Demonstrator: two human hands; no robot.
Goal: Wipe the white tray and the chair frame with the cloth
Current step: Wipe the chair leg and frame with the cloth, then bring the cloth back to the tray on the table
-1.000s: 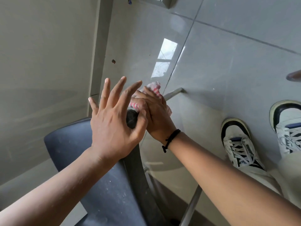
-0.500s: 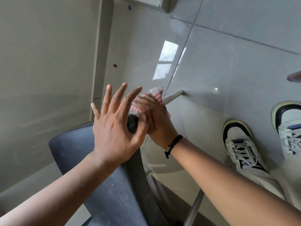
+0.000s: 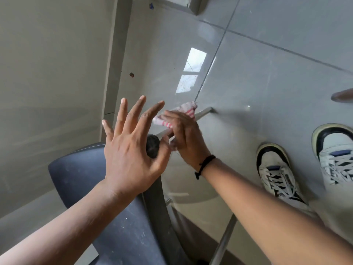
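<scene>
My right hand (image 3: 186,138) is shut on a white cloth with red stripes (image 3: 186,109) and presses it onto the thin metal tube of the chair frame (image 3: 204,111). My left hand (image 3: 131,150) rests on the top edge of the dark grey chair shell (image 3: 80,176). Its fingers are spread wide and its thumb lies against a round black end cap (image 3: 152,146). The two hands almost touch. No white tray is in view.
A plain wall (image 3: 47,73) stands close on the left, beside the chair. The floor (image 3: 267,73) is glossy grey tile. My two white and black sneakers (image 3: 277,173) (image 3: 336,153) stand to the right of the frame. Another metal leg (image 3: 223,243) runs down at the bottom.
My right hand has slid the cloth a little farther along the tube, away from the black end cap. My left hand has kept its place on the chair.
</scene>
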